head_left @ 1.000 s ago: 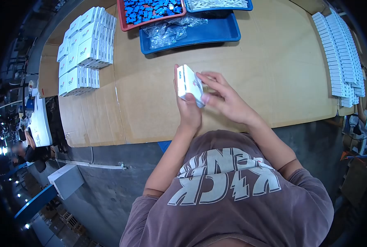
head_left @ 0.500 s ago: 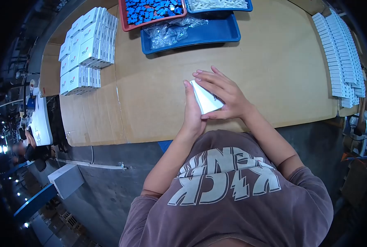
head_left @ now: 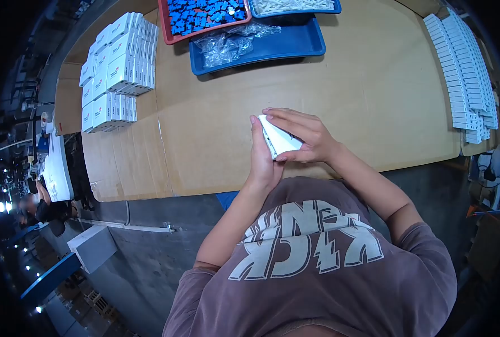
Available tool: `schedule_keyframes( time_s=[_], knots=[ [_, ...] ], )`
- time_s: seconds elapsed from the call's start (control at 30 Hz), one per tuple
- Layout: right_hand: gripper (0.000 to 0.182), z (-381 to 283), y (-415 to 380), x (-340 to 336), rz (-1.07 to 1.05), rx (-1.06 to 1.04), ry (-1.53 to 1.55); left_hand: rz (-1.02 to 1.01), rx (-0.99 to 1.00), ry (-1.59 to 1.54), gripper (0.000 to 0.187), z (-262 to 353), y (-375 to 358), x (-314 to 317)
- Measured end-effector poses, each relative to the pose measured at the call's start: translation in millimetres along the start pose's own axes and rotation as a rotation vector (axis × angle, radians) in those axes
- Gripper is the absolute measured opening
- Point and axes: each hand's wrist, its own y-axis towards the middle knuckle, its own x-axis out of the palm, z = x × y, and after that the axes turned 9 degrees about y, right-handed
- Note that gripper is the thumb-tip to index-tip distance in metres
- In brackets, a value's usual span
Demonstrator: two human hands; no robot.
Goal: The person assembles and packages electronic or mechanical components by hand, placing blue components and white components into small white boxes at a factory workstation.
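Note:
Between my two hands, near the table's front edge, is a small white box with dark marks on its left side. My left hand holds it along the left side, the thumb pointing up. Over its top and right side lies my right hand, fingers bent across the upper end and thumb at the lower end. The box's underside is hidden by my hands.
White boxes are stacked on the left of the table and more stand in rows at the right. A red tray of blue parts, a blue tray with clear plastic bags and a tray of white pieces lie at the back. A person is far left.
The box has tilted, showing more of its marked left side. My right hand's fingers have come closer together and moved slightly down. The view has shifted a little.

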Motion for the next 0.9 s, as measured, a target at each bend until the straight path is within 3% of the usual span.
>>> schedule_keyframes(
  time_s=[0.2,0.23,0.3,0.33,0.37,0.43,0.5,0.57,0.63,0.9],
  knots=[
    [0.076,-3,3,9,0.179,0.252,0.16,0.045,0.025,0.032,0.073,7,6,3],
    [0.068,2,3,14,0.28,0.257,0.192,0.066,0.164,0.126,0.072,-1,9,4],
    [0.061,1,3,21,0.435,0.508,0.503,0.095,0.434,0.319,0.072,-20,17,7],
    [0.059,0,5,20,0.431,0.515,0.549,-0.061,0.464,0.529,0.078,-14,16,-4],
    [0.058,-1,7,17,0.428,0.522,0.595,-0.035,0.45,0.566,0.078,-14,17,-5],
    [0.054,-4,10,11,0.388,0.527,0.638,0.019,0.43,0.637,0.076,-13,20,-4],
    [0.049,-5,10,4,0.312,0.529,0.628,0.141,0.383,0.463,0.064,-13,22,-1],
    [0.047,-12,12,-3,0.22,0.462,0.471,0.151,0.248,0.221,0.064,-5,21,-5],
    [0.052,-20,11,-9,0.087,0.4,0.31,0.18,0.252,0.266,0.062,-2,23,-5],
    [0.044,-3,-4,2,0.085,0.146,-0.059,0.185,0.176,0.225,0.061,-10,23,-5]
  ],
)
